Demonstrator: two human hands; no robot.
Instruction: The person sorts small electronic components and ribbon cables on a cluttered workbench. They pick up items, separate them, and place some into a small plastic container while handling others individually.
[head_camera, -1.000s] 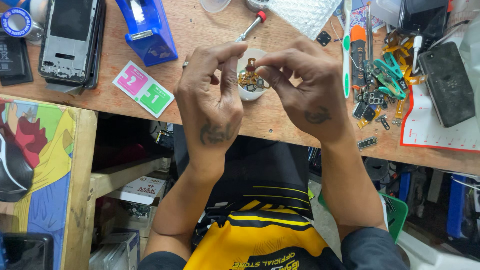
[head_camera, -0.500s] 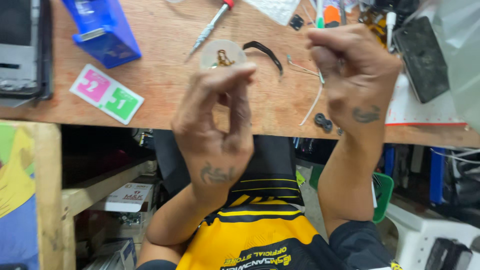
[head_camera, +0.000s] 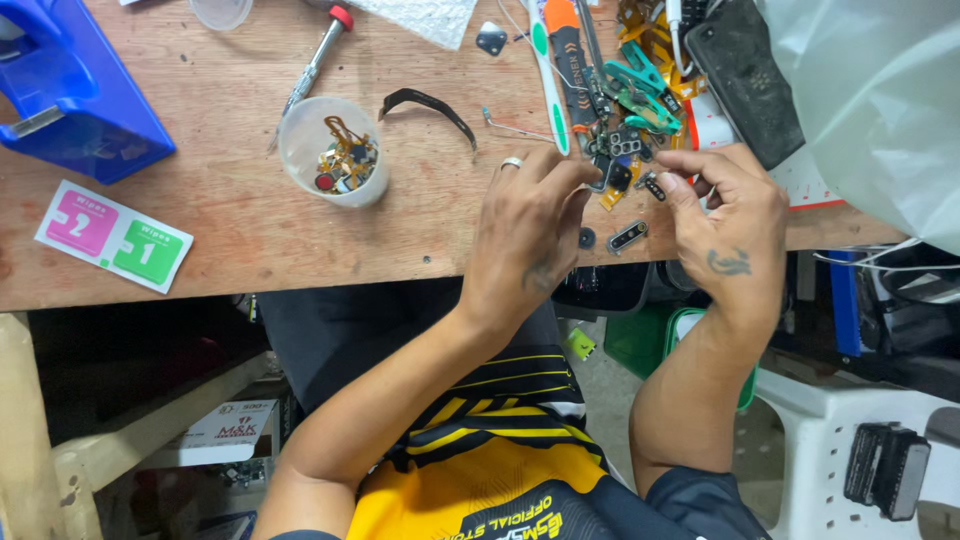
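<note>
Seemingly a small dark part (head_camera: 652, 186) pinched in right hand (head_camera: 735, 225) fingers (head_camera: 672, 192), left hand (head_camera: 530, 235) fingers loosely curled beside it.

We see a desk (head_camera: 230, 240) of raw, matt wood, scuffed along its near edge. The cup (head_camera: 333, 152) is cloudy translucent plastic. The screwdriver (head_camera: 312, 70) shaft is shiny metal, the box (head_camera: 70, 100) at the left edge glossy blue plastic.
</note>
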